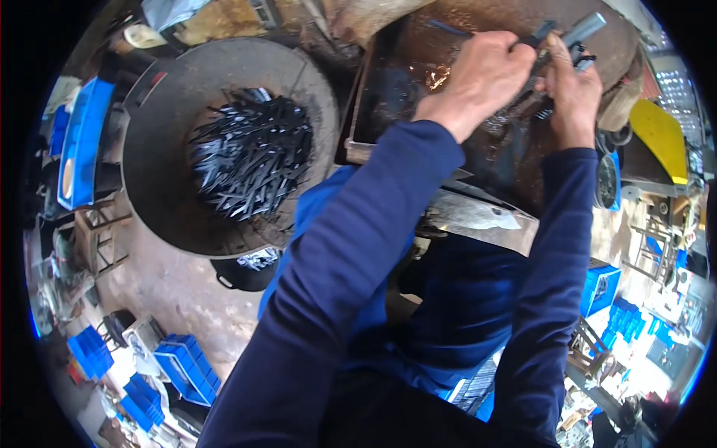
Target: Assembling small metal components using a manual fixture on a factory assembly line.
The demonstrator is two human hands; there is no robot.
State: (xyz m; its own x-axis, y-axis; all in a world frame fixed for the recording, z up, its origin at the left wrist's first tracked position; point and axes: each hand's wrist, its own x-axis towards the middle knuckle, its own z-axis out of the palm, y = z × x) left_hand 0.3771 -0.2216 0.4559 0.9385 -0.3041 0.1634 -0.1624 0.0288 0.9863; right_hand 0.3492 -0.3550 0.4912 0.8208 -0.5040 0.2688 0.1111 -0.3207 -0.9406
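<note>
Both my hands are close together over the far right part of a dark, wet metal tray (381, 93). My left hand (478, 82) is closed, knuckles up, with a dark narrow metal piece (544, 31) at its fingertips. Beside it, my right hand (573, 97) has its fingers bent around dark slim pieces, whose kind I cannot make out. A grey metal bar (586, 28) slants up just beyond the right fingers. Orange bright specks (437, 76) show on the tray left of my left hand. The palms hide part of what is held.
A wide round metal basin (157, 175) at left holds a heap of dark, thin metal strips (254, 153). Below it stands a black pan (243, 276) with shiny pieces. Blue crates (187, 366) and a wooden stool (101, 235) stand on the floor. A yellow panel (659, 138) rises at right.
</note>
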